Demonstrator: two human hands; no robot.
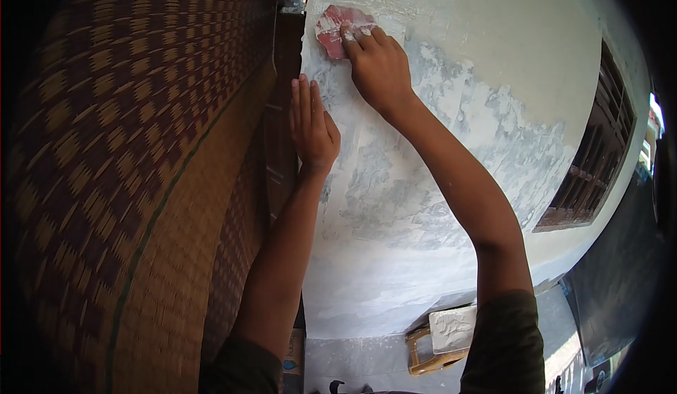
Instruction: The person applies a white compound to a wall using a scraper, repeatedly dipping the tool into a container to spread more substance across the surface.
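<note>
High on the patchy white and grey wall [381, 232], my right hand [381, 66] grips a flat red scraper [331, 31] smeared with white paste, its face against the wall near the left edge. My left hand [310, 126] rests along that wall edge, lower and to the left, with fingers stretched upward and holding nothing. Grey patches show through the white coat around and below both hands, while the upper right of the wall looks smooth and cream coloured.
A woven brown mat [141, 126] hangs close on the left. At the right is a dark barred window [589, 154]. Below, a tray of white paste [453, 329] sits on a wooden stool [422, 352] on the grey floor [352, 366]. A dark sheet [613, 281] stands at the lower right.
</note>
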